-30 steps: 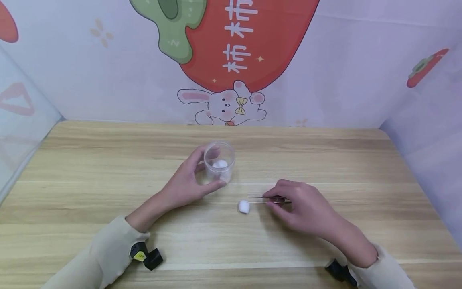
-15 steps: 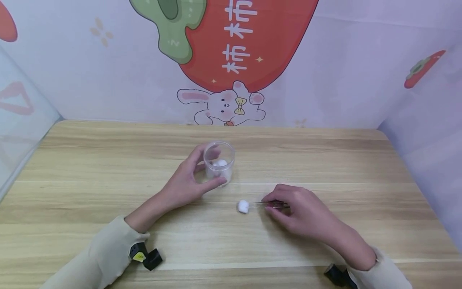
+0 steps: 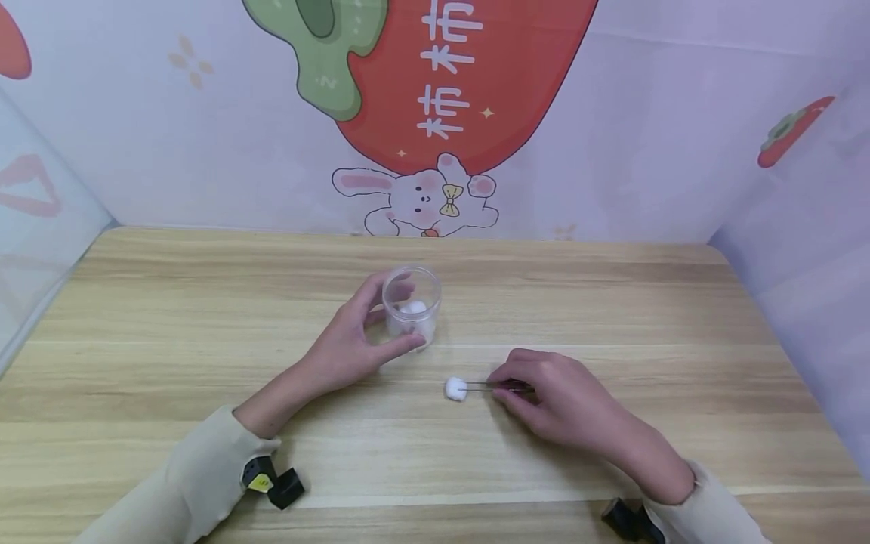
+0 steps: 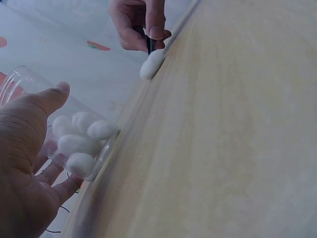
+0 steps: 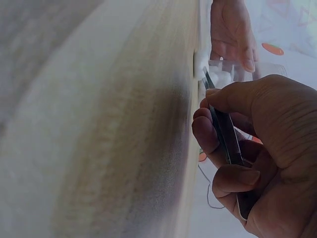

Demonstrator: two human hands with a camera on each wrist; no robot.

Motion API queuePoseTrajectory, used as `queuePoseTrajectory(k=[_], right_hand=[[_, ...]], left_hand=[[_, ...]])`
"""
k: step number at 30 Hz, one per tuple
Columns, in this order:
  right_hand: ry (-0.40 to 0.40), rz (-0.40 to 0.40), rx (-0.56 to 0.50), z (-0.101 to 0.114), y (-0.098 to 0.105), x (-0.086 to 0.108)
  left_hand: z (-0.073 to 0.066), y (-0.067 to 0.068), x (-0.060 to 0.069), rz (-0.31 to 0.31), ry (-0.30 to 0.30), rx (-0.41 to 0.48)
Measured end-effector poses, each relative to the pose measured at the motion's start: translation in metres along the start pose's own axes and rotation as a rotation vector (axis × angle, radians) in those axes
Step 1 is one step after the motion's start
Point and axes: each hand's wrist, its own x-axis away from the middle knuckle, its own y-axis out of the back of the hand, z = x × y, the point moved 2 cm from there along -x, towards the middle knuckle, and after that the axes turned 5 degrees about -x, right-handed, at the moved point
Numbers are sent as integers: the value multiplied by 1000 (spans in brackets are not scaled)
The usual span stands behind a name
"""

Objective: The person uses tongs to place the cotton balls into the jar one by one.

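Note:
My left hand [image 3: 347,340] is wrapped around a clear plastic jar [image 3: 426,321] that stands uncapped on the table. Several white cotton balls [image 4: 79,145] lie in its lower part, as the left wrist view shows. To the right, my right hand [image 3: 571,397] pinches a pair of metal tweezers [image 5: 225,131] between thumb and fingers. The tweezer tips point left and meet a single cotton ball [image 3: 455,389] on the tabletop, in front of the jar and slightly right of it. Whether the tips squeeze it firmly cannot be made out.
Both hands work over a light wood-grain table [image 3: 204,302]. A pale printed cloth [image 3: 612,151] with a red fruit and a rabbit rises behind its far edge and along the sides. Black devices [image 3: 287,488] sit at both wrists.
The tweezer arms, spread beside the cotton ball at first, have come closer together and onto it. My right hand has shifted slightly left and toward me. The left hand and jar stay put.

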Motion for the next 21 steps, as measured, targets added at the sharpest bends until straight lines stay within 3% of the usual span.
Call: queuePoseTrajectory(k=[5,21], right_hand=[[2,-4,15,1,0,-1],[46,-124,5,1,1,-2]], left_hand=[[0,0,0,-1,-6,0],[2,0,0,-3,-9,6]])
